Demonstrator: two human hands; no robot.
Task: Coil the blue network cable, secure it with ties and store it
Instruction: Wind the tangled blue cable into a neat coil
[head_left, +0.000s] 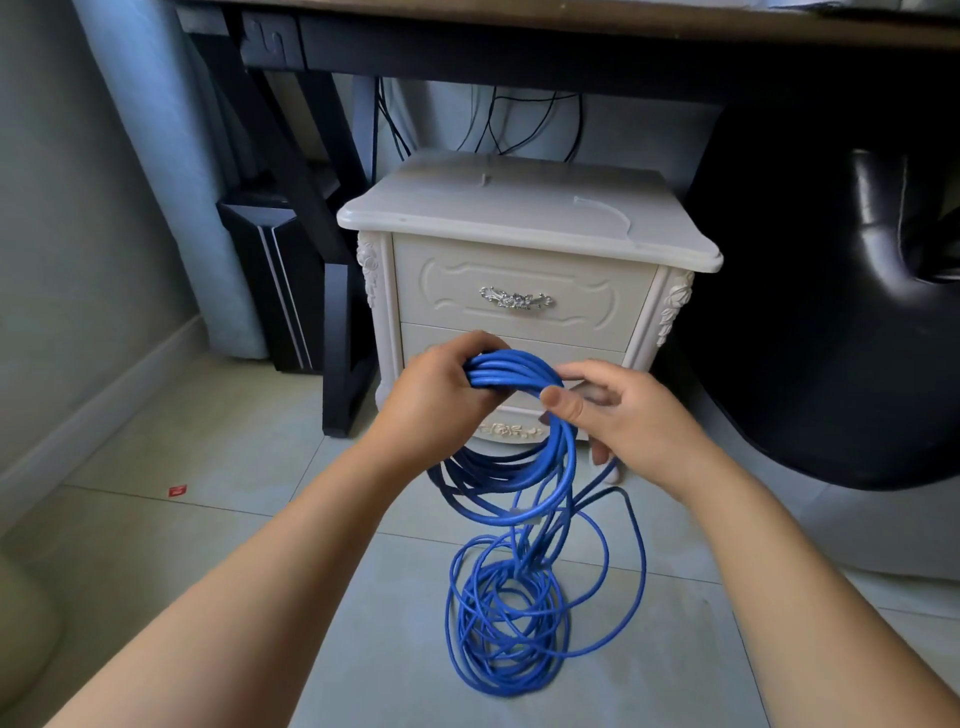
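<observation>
From the head camera, your left hand (441, 389) is curled tight round a bunch of loops of the blue network cable (511, 371), fingers wrapped over the top and thumb beneath, so the grip is narrow and full of cable. Your right hand (628, 415) sits just beside it, with the thumb pressed on the front of the same loops where they bend downward and the fingers looser behind them; it is a light pinch, not a fist. The gathered loops hang below both hands, in front of the lower drawer of the white nightstand (519, 223). The rest of the cable trails down to a loose, tangled pile on the tiled floor (208, 467) between your forearms.
</observation>
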